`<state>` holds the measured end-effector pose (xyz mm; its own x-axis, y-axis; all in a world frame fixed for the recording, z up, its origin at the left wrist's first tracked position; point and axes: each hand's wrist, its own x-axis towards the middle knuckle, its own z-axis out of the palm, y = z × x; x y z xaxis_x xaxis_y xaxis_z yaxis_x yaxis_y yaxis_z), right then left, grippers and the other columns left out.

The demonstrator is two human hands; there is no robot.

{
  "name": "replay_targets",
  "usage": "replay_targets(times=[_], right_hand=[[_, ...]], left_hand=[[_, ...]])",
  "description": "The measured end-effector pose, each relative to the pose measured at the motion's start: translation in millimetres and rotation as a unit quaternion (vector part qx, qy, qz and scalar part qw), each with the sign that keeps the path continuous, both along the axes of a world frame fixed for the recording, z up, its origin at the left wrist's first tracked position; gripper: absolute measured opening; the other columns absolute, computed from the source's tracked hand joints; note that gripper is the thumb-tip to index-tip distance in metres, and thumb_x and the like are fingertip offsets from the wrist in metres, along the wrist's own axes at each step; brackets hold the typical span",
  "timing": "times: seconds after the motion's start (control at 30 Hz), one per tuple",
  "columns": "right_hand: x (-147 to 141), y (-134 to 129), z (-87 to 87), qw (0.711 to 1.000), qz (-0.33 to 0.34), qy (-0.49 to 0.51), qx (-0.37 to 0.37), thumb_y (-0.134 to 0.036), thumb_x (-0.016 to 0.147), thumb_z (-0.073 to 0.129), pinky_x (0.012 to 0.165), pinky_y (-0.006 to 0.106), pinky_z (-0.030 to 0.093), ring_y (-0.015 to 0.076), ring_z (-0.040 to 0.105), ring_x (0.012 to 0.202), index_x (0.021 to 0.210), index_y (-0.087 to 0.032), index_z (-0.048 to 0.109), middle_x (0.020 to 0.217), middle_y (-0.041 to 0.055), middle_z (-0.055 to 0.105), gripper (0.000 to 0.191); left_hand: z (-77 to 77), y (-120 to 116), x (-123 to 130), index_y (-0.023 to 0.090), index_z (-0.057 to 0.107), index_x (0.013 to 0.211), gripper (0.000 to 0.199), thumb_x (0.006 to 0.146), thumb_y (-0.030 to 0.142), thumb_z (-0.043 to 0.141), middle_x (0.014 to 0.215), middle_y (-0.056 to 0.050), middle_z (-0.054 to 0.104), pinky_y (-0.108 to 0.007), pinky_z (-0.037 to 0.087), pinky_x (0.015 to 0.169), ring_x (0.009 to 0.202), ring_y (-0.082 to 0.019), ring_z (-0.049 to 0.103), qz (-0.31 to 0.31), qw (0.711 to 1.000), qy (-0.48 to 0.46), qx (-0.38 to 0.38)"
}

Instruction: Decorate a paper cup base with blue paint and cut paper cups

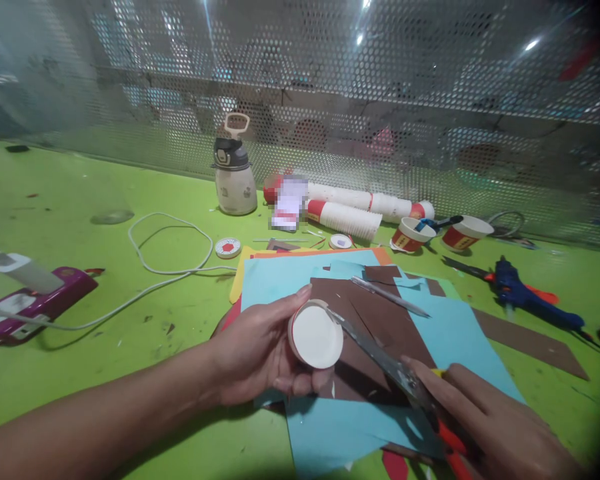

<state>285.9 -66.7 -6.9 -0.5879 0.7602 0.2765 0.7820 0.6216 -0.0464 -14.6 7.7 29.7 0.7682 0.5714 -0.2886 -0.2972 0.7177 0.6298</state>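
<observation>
My left hand (253,357) is wrapped round a small paper cup piece (317,339), its round white face turned toward me and a thin red line along its edge. In my right hand (500,413) is a pair of scissors (405,380) with orange-red handles. The blade tips reach the upper right edge of the cup piece; whether they grip the paper I cannot tell. Beneath both hands lie brown paper (325,383) and light blue paper (325,433). A silver pen-like tool (393,297) rests on these sheets.
Behind the sheets are a bottle (236,183), a blurred phone (290,203), stacked paper cups (347,219) and two red-and-white cups (413,238). A blue glue gun (525,293) lies right. To the left, a white cable (150,287) runs to a purple power strip (40,303).
</observation>
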Motion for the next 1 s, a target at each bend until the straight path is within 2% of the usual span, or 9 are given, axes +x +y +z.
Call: replay_targets(times=[0.2,0.33,0.4,0.63,0.73,0.9,1.0], right_hand=[[-0.8,-0.7,3.1,1.0,0.003,-0.009,-0.001,-0.018,0.094,0.04,0.049,0.024,0.045,0.0145,0.058,0.061,0.145,-0.015,0.04,0.084,0.0046,0.049,0.051],[-1.5,-2.1,4.3,1.0,0.001,-0.015,0.001,-0.02,0.094,0.042,0.049,0.024,0.046,0.0143,0.057,0.06,0.142,-0.014,0.042,0.083,0.0045,0.05,0.048],[-0.5,-2.8,3.7,1.0,0.001,-0.017,0.001,-0.02,0.094,0.043,0.049,0.025,0.045,0.0146,0.057,0.059,0.141,-0.014,0.042,0.084,0.0048,0.05,0.048],[2.9,-4.7,-2.0,1.0,0.003,-0.016,0.022,-0.021,0.091,0.048,0.046,0.025,0.04,0.0145,0.054,0.055,0.141,-0.014,0.044,0.081,0.0039,0.051,0.051],[0.2,-5.3,-0.7,1.0,-0.005,-0.008,0.006,-0.022,0.091,0.049,0.048,0.025,0.043,0.0157,0.058,0.059,0.143,-0.015,0.042,0.082,0.0045,0.053,0.053],[-2.5,-5.7,2.1,1.0,-0.025,-0.014,0.003,-0.021,0.092,0.047,0.049,0.026,0.044,0.0165,0.057,0.059,0.142,-0.017,0.041,0.083,0.0052,0.053,0.05],[-1.1,-5.6,0.6,1.0,-0.005,-0.009,0.007,-0.024,0.092,0.047,0.048,0.026,0.043,0.0162,0.057,0.058,0.142,-0.015,0.041,0.083,0.005,0.053,0.051]], left_hand=[[-0.4,-1.0,2.2,0.009,0.065,0.089,0.056,0.096,0.056,0.036,0.058,-0.011,0.065,-0.014,0.03,0.033,0.041,-0.01,0.054,0.002,1.0,0.022,-0.017],[0.4,-2.5,3.9,0.009,0.065,0.087,0.063,0.097,0.059,0.029,0.056,-0.01,0.064,-0.014,0.03,0.032,0.038,-0.009,0.05,0.005,0.999,0.045,-0.018],[0.1,-2.2,4.0,0.009,0.065,0.087,0.064,0.097,0.059,0.027,0.056,-0.01,0.064,-0.014,0.029,0.032,0.037,-0.009,0.049,-0.002,0.999,0.036,-0.016],[-2.2,0.1,2.2,0.01,0.064,0.091,0.054,0.094,0.059,0.04,0.056,-0.009,0.065,-0.015,0.027,0.03,0.039,-0.01,0.05,-0.011,1.0,0.008,-0.01],[-1.1,-1.1,2.3,0.012,0.063,0.092,0.053,0.094,0.059,0.04,0.057,-0.009,0.065,-0.015,0.027,0.031,0.04,-0.011,0.052,-0.015,1.0,-0.002,-0.012],[1.0,-3.8,3.2,0.009,0.064,0.09,0.058,0.095,0.059,0.035,0.056,-0.01,0.064,-0.014,0.023,0.03,0.036,-0.008,0.046,0.001,1.0,0.004,-0.021],[0.4,-3.4,3.2,0.01,0.064,0.089,0.056,0.095,0.059,0.036,0.057,-0.01,0.064,-0.015,0.025,0.031,0.039,-0.01,0.05,-0.003,1.0,-0.002,-0.022]])
